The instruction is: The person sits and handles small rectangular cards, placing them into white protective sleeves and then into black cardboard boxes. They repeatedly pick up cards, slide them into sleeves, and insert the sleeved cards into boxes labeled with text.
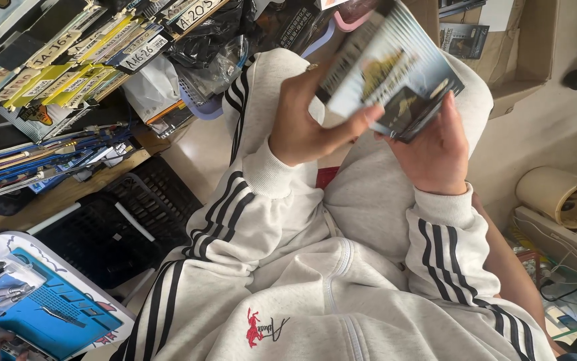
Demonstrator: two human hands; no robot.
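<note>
A stack of flat printed packets (387,70), grey and blue with dark edges, is held over my lap by both hands. My left hand (308,120) grips the stack's left side, thumb stretched across its lower face. My right hand (433,150) supports it from below on the right, fingers curled around the dark bottom edge. The packets look blurred. Both arms wear light grey sleeves with black stripes.
Shelves with yellow and white labelled bins (81,47) stand at upper left. Below them lies a black plastic crate (128,220) and a blue work mat with small tools (41,311). A cardboard box (522,47) is at upper right, a tape roll (559,194) at right.
</note>
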